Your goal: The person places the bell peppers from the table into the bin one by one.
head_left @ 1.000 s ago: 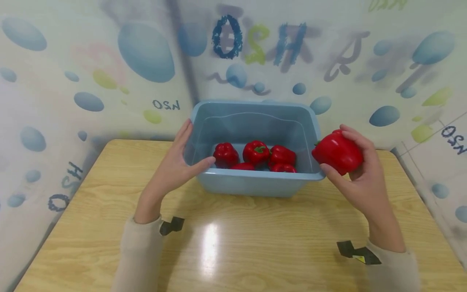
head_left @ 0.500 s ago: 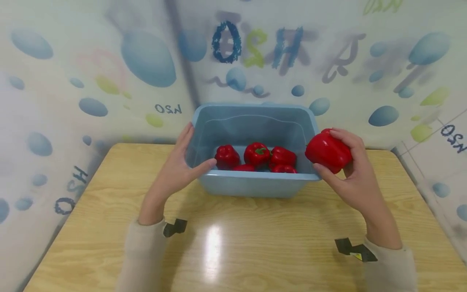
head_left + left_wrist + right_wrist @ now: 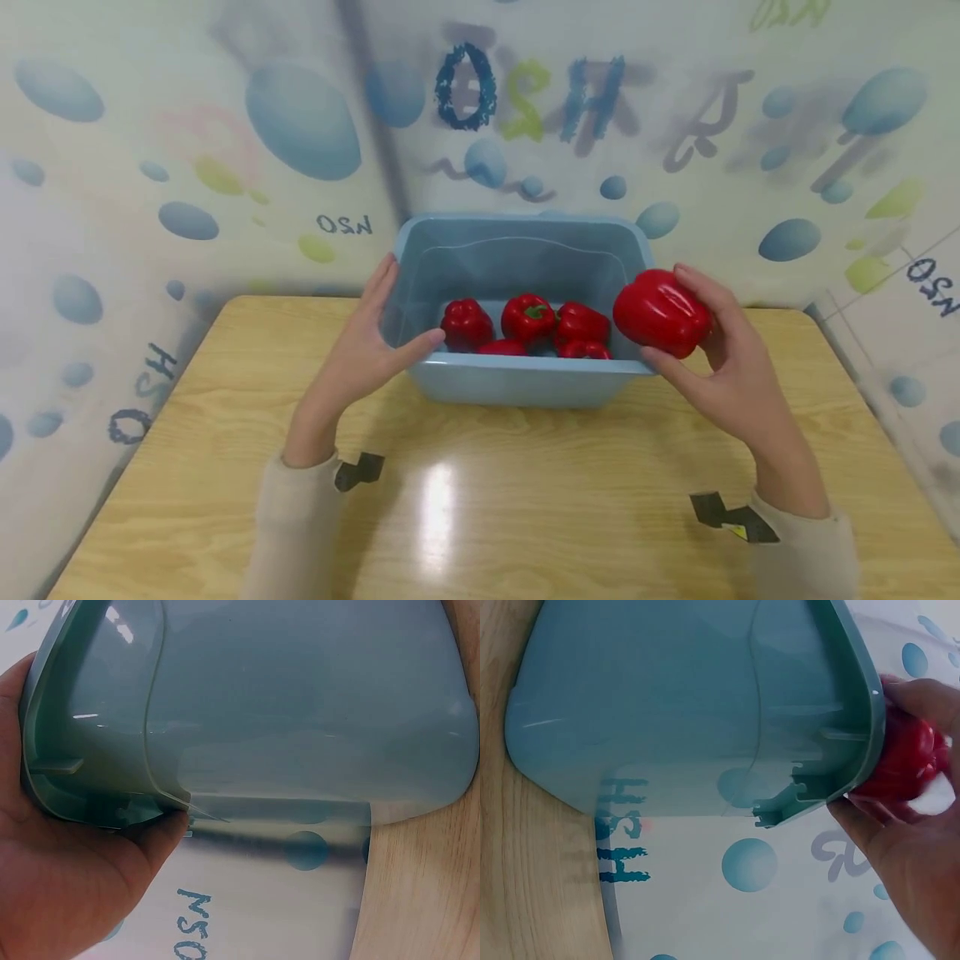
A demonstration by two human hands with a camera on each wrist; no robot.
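Note:
A light blue plastic bin (image 3: pixel 517 383) stands on the table, with several red bell peppers (image 3: pixel 528 317) in it. My left hand (image 3: pixel 360 350) grips the bin's front left corner, thumb at the front rim and fingers along the left side. In the left wrist view, the fingertips (image 3: pixel 169 825) tuck under the rim's lip. My right hand (image 3: pixel 727 358) holds another red bell pepper (image 3: pixel 660 312) above the bin's right rim, between thumb and fingers. From the right wrist camera, that pepper (image 3: pixel 907 757) is partly hidden behind the rim and fingers.
The wooden table (image 3: pixel 510 500) extends in front of the bin and to both sides. A pale wall (image 3: pixel 480 183) with blue and green drop patterns and lettering rises close behind the bin.
My right hand has moved left with its bell pepper, from beside the bin to over its right rim. The left hand keeps its hold on the bin's corner.

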